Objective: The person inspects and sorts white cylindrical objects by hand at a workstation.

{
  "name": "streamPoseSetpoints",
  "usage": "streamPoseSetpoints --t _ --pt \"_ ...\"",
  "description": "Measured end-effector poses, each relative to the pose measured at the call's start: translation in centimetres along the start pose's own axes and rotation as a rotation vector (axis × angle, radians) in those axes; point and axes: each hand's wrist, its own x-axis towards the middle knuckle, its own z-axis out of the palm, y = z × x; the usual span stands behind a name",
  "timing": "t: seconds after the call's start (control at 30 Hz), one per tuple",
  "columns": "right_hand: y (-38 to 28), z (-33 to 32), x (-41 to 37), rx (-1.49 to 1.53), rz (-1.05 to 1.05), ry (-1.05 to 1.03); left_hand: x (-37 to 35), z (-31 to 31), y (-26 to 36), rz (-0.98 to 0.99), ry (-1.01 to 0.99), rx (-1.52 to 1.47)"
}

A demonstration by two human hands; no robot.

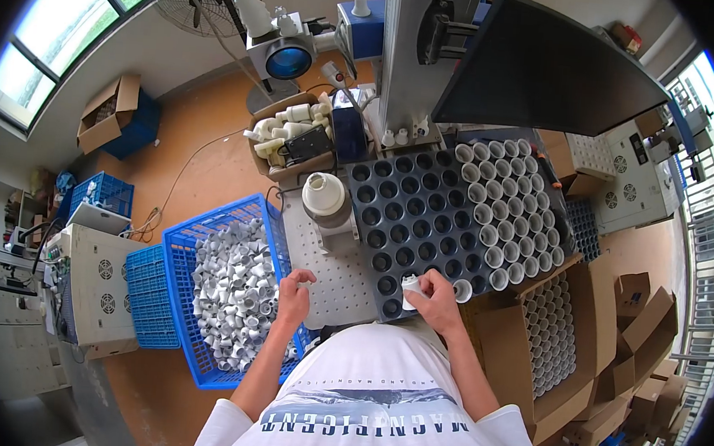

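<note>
My right hand [438, 305] is closed around a white plastic cup-shaped part [411, 288] at the near edge of the black tray [384, 311], which has rows of round pockets. Several white cup-shaped parts [509, 210] stand in its right-hand rows, and a single one [462, 291] sits just right of my hand. My left hand [293, 295] has its fingers curled together over the perforated metal plate [330, 292]; whatever is between them is too small to make out. Left of it, a blue basket [171, 259] holds a heap of loose white parts [238, 289].
A round white fixture [324, 195] rises from the plate. Behind it are a cardboard box [294, 168] of cream-coloured parts and a metal column [420, 60] with a black monitor [554, 67]. At right, an open carton [499, 335] contains rows of white parts.
</note>
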Motion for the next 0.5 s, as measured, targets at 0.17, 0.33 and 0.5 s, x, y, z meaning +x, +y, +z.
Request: streamPoseSetpoints --t 0.17,0.33,0.5 --pt "0.1 -0.1 0.1 -0.029 -0.012 0.002 0.2 0.1 -0.1 0.017 -0.001 0.007" --pt "0.7 -0.2 0.2 -0.081 -0.008 0.003 0.6 0.1 0.6 0.031 0.037 0.026" --pt "1.1 -0.5 0.3 -0.107 -0.013 -0.006 2.7 -1.2 1.9 0.031 0.071 -0.005"
